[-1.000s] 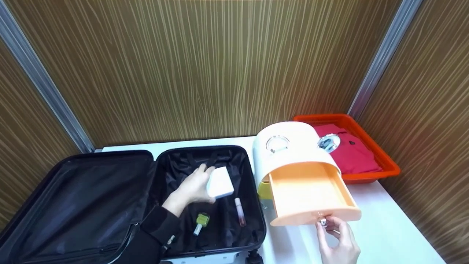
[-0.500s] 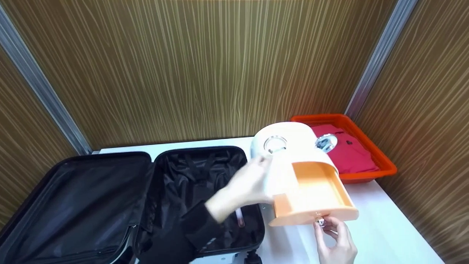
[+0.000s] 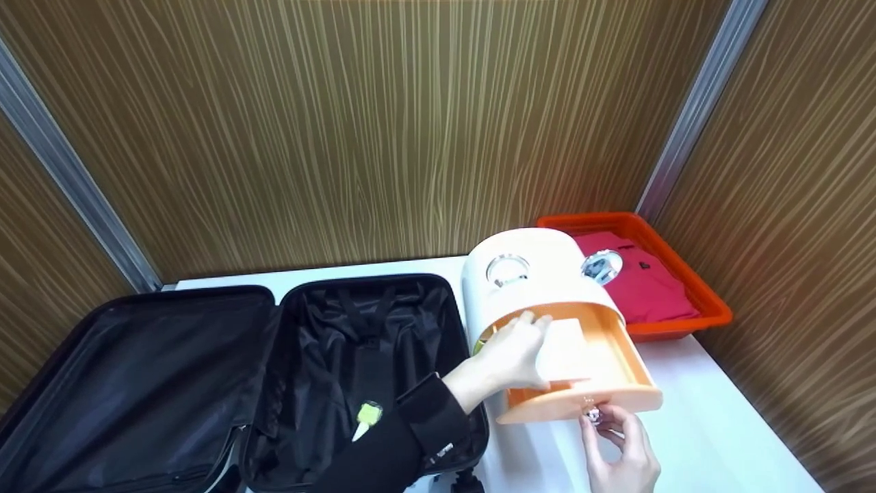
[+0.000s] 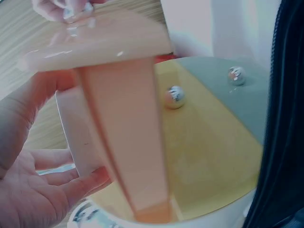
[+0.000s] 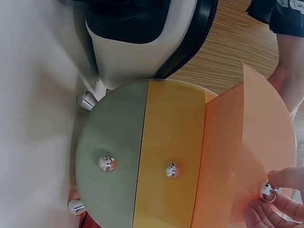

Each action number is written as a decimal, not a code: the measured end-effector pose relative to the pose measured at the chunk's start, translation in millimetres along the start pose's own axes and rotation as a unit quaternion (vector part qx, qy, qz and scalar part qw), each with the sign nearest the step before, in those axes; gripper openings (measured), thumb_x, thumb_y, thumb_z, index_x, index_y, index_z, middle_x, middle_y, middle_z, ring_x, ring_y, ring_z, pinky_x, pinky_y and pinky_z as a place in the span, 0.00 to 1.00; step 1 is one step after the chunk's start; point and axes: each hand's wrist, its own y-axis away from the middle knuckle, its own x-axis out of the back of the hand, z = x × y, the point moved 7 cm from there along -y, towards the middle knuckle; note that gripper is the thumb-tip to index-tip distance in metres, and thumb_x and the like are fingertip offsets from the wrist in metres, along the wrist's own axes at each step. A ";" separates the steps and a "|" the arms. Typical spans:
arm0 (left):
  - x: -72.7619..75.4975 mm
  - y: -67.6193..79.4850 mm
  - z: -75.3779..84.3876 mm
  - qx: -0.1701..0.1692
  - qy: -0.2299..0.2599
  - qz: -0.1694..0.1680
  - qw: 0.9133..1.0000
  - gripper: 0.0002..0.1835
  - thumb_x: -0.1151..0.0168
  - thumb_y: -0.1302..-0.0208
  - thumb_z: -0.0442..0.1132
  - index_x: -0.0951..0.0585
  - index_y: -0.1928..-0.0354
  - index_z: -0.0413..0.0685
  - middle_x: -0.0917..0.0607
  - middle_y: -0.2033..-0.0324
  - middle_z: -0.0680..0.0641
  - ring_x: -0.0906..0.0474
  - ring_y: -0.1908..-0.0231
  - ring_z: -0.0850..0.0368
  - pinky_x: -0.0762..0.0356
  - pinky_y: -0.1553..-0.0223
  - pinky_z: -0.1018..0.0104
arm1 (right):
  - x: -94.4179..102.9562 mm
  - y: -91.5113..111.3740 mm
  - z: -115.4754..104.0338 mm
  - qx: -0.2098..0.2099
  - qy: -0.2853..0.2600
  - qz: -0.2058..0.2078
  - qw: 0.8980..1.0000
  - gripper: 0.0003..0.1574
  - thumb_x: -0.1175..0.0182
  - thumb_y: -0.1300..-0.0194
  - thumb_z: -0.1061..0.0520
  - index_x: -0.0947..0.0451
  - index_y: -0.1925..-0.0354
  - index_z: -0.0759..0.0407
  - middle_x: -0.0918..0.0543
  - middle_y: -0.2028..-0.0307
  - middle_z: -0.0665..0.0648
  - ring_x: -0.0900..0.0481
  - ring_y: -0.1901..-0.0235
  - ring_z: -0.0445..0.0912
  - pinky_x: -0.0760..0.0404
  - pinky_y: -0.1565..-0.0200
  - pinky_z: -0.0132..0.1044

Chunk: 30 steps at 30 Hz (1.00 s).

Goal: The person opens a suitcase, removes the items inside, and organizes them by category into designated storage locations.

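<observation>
My left hand [image 3: 510,352] reaches into the pulled-out orange drawer [image 3: 623,398] and grips a flat white box [image 3: 564,349] by its left side. In the left wrist view, thumb and fingers span the white box [image 4: 76,126] just behind the drawer's side wall [image 4: 126,137]. My right hand [image 3: 623,452] pinches the silver knob [image 3: 593,415] at the drawer's front; the right wrist view shows thumb and fingers around this knob [image 5: 267,191]. The drawer belongs to a rounded white cabinet [image 3: 540,267]. Below it are a yellow drawer [image 5: 164,204] and a green drawer [image 5: 114,133], both closed.
An open black suitcase [image 3: 356,279] lies left of the cabinet, with a small yellow-green bottle [image 3: 369,413] inside, partly behind my left sleeve. Behind the cabinet at right, an orange-red basket [image 3: 715,318] holds red folded clothing [image 3: 636,291]. A round mirror [image 3: 602,266] stands out from the cabinet top.
My left hand has carried the white box rightward from over the suitcase into the orange drawer. My right hand keeps its pinch on the knob, and the drawer stays pulled out.
</observation>
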 end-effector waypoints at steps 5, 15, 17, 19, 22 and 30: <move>-12.1 -3.2 -1.7 0.010 -0.019 -0.009 1.000 0.43 0.27 0.69 0.54 0.31 0.48 0.40 0.26 0.62 0.47 0.27 0.62 0.56 0.28 0.65 0.71 | 0.1 0.6 -1.3 0.014 -0.013 0.007 1.000 0.20 0.33 0.66 0.79 0.27 0.69 0.73 0.24 0.74 0.58 0.27 0.72 0.28 0.27 0.70 0.18; -21.0 -3.2 -0.3 0.021 -0.008 -0.040 0.999 0.42 0.30 0.62 0.55 0.33 0.46 0.39 0.26 0.60 0.47 0.29 0.59 0.56 0.30 0.59 0.70 | 0.1 -0.1 2.1 0.006 0.002 -0.010 1.000 0.19 0.34 0.64 0.77 0.27 0.69 0.73 0.24 0.74 0.58 0.27 0.72 0.29 0.27 0.70 0.19; -20.7 -1.7 -0.3 0.018 -0.004 -0.042 0.999 0.43 0.32 0.58 0.57 0.35 0.43 0.38 0.27 0.57 0.46 0.30 0.57 0.56 0.32 0.55 0.70 | -0.1 -1.1 2.9 0.000 0.007 -0.014 1.000 0.18 0.33 0.63 0.76 0.27 0.69 0.73 0.24 0.73 0.58 0.27 0.71 0.29 0.27 0.70 0.19; -18.6 0.5 0.0 0.015 0.000 -0.042 0.999 0.44 0.34 0.56 0.57 0.36 0.41 0.38 0.28 0.53 0.45 0.31 0.54 0.55 0.34 0.51 0.70 | 0.2 -2.7 1.9 0.003 0.008 -0.010 1.000 0.19 0.33 0.64 0.77 0.27 0.69 0.73 0.24 0.74 0.58 0.27 0.71 0.29 0.27 0.70 0.19; -7.7 7.3 2.1 -0.005 -0.002 -0.028 1.000 0.40 0.35 0.52 0.54 0.35 0.41 0.39 0.28 0.50 0.44 0.30 0.52 0.55 0.33 0.51 0.70 | 1.2 -5.2 -0.2 0.011 0.002 -0.004 1.000 0.19 0.33 0.65 0.77 0.27 0.69 0.72 0.23 0.74 0.58 0.27 0.71 0.29 0.27 0.69 0.19; 45.0 36.5 -23.8 -0.039 0.046 0.065 0.996 0.18 0.40 0.44 0.43 0.23 0.52 0.45 0.22 0.57 0.51 0.24 0.61 0.60 0.27 0.62 0.71 | 1.6 -14.8 -2.8 0.026 -0.007 0.003 1.000 0.19 0.34 0.64 0.77 0.25 0.68 0.73 0.23 0.73 0.59 0.27 0.70 0.30 0.27 0.68 0.18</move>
